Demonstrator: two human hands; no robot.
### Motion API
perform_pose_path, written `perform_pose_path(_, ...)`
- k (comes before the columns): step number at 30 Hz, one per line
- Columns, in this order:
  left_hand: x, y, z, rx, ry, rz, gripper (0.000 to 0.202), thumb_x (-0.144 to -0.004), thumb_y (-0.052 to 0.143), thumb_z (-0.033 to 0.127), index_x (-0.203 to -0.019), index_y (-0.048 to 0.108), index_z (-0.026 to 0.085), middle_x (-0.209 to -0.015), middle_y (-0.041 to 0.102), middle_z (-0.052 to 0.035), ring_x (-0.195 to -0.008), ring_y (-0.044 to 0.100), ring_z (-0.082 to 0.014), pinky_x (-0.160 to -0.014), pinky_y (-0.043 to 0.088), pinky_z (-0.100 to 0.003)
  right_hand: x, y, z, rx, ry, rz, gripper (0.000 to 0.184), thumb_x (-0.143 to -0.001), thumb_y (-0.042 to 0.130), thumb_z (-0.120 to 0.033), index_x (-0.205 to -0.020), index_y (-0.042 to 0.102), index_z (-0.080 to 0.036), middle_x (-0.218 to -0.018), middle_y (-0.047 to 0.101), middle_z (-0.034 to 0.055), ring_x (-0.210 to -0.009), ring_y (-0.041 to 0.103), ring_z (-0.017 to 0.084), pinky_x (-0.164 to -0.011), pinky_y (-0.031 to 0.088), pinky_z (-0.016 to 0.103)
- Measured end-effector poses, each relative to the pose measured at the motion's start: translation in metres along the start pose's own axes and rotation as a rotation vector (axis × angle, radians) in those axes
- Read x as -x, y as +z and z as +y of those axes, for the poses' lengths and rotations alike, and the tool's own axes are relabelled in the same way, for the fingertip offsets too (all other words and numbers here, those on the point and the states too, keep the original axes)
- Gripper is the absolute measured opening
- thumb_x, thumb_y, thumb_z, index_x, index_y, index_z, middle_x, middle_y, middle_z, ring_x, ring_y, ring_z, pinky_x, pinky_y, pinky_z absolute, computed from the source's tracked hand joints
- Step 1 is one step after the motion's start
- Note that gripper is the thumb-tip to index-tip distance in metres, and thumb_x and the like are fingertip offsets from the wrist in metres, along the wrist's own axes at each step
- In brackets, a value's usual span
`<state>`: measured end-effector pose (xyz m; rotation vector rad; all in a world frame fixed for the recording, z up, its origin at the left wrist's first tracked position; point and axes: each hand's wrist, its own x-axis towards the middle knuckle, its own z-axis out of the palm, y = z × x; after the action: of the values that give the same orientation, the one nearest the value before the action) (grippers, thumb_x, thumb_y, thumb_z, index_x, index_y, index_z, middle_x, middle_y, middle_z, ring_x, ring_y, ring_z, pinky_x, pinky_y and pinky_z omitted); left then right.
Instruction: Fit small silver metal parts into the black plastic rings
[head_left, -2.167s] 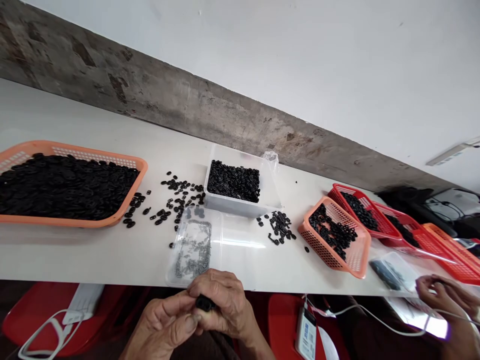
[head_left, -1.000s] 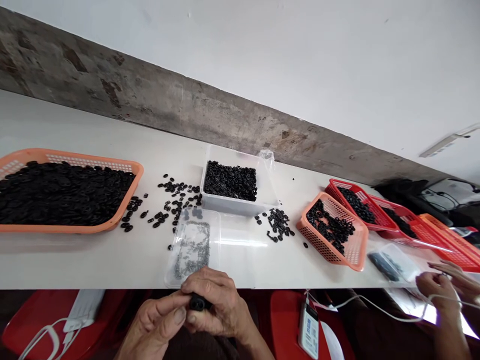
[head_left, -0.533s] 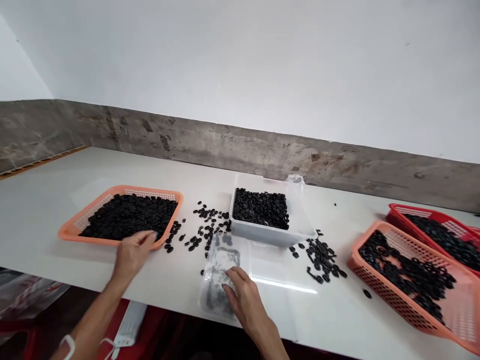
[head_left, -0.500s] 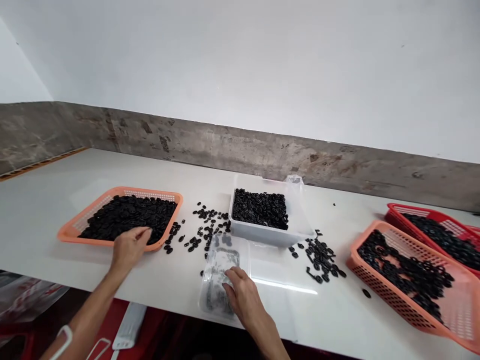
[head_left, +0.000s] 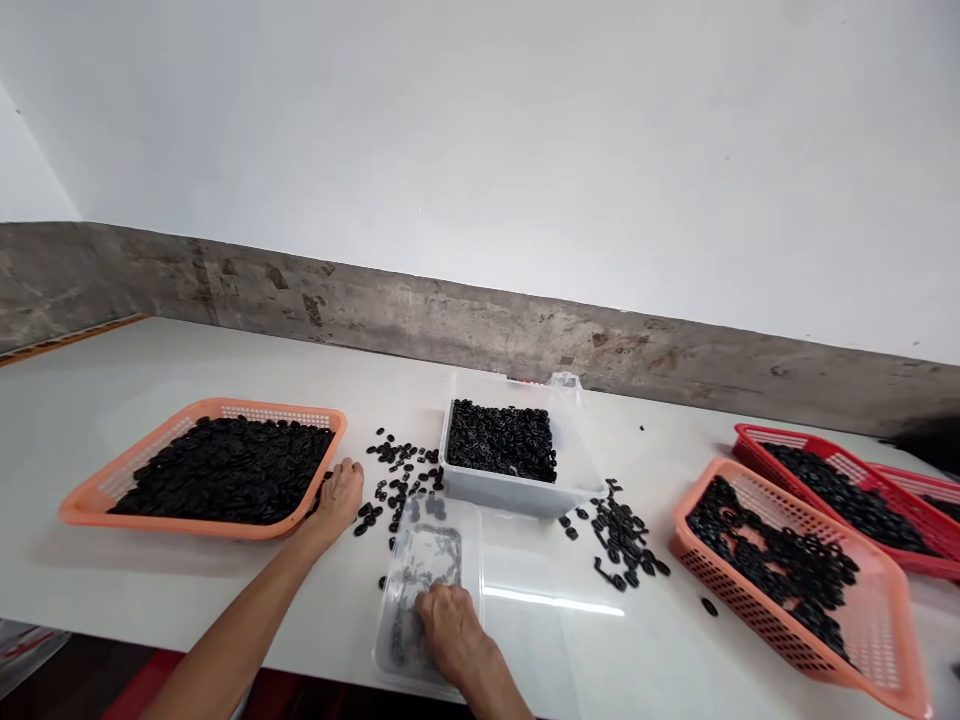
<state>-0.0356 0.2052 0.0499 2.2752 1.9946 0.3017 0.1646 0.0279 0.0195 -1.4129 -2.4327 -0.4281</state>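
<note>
My left hand [head_left: 339,500] is on the table just right of the left orange basket [head_left: 201,408], beside loose black oval pieces [head_left: 369,517]. Its fingers are curled together, and what they hold, if anything, is hidden. Low in a clear shallow plastic tray [head_left: 471,545], which has small dark bits on its bottom, my right hand [head_left: 454,630] bends its fingers closed. Those fingertips face down, and their contents cannot be made out. A heap of black oval pieces [head_left: 225,470] fills the left basket.
Behind the tray stands a clear plastic bin [head_left: 502,495] with small black pieces. On the right are another orange basket [head_left: 892,625] and red baskets [head_left: 750,435] holding black parts. Loose black pieces [head_left: 626,540] lie between bin and baskets. A wall [head_left: 420,310] runs along the back.
My left hand has moved from the left basket's front rim to the table at its right. My right hand has lowered into the tray, its fingers more curled. The view has shifted slightly.
</note>
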Motion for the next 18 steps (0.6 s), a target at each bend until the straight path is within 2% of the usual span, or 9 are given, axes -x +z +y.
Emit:
perform_pose_path(3,-0.022,0.009,0.003,-0.077,-0.052,-0.072,0.032,-0.087,0.059,0.028,-0.116,0.057,0.014,-0.117,0.060,-0.0115,-0.097,0.062,-0.0242,-0.079,0.053,-0.044,0.004,-0.002,-0.002,0.138,-0.001,0.001,0.029,-0.074,0.041,0.009,-0.088,0.057,-0.011,-0.072,0.063,0.0099,-0.064,0.060,0.023,-0.067,0.052,0.036)
perform_pose_path(6,-0.033,0.014,-0.001,-0.115,-0.058,-0.142,0.031,-0.088,0.059,0.028,-0.116,0.057,0.014,-0.116,0.061,-0.0110,-0.096,0.062,-0.0239,-0.079,0.053,-0.043,0.006,-0.004,-0.003,0.218,-0.013,0.021,0.028,-0.076,0.038,0.009,-0.084,0.053,-0.013,-0.068,0.060,0.0071,-0.060,0.059,0.021,-0.065,0.052,0.034)
perform_pose_path(12,-0.031,0.022,-0.009,-0.062,-0.072,-0.190,0.031,-0.088,0.059,0.028,-0.116,0.057,0.015,-0.117,0.060,-0.0106,-0.098,0.062,-0.0243,-0.081,0.052,-0.045,0.009,-0.012,-0.003,0.270,-0.057,0.055,0.030,-0.075,0.036,0.010,-0.087,0.051,-0.013,-0.071,0.060,0.0063,-0.063,0.061,0.020,-0.071,0.052,0.031)
perform_pose_path(15,-0.029,0.025,-0.010,0.034,-0.113,-0.183,0.031,-0.088,0.058,0.028,-0.117,0.057,0.016,-0.118,0.060,-0.0099,-0.098,0.061,-0.0244,-0.081,0.052,-0.045,0.010,-0.013,-0.005,0.301,-0.070,0.076,0.033,-0.076,0.035,0.010,-0.091,0.054,-0.011,-0.073,0.062,0.0075,-0.066,0.062,0.021,-0.075,0.052,0.032)
perform_pose_path(18,-0.028,0.027,-0.009,0.188,-0.158,-0.177,0.031,-0.088,0.058,0.028,-0.117,0.057,0.016,-0.118,0.060,-0.0098,-0.098,0.061,-0.0245,-0.080,0.052,-0.045,0.011,-0.014,-0.007,0.320,-0.072,0.098,0.033,-0.076,0.037,0.010,-0.093,0.055,-0.011,-0.076,0.064,0.0077,-0.067,0.063,0.021,-0.070,0.053,0.031)
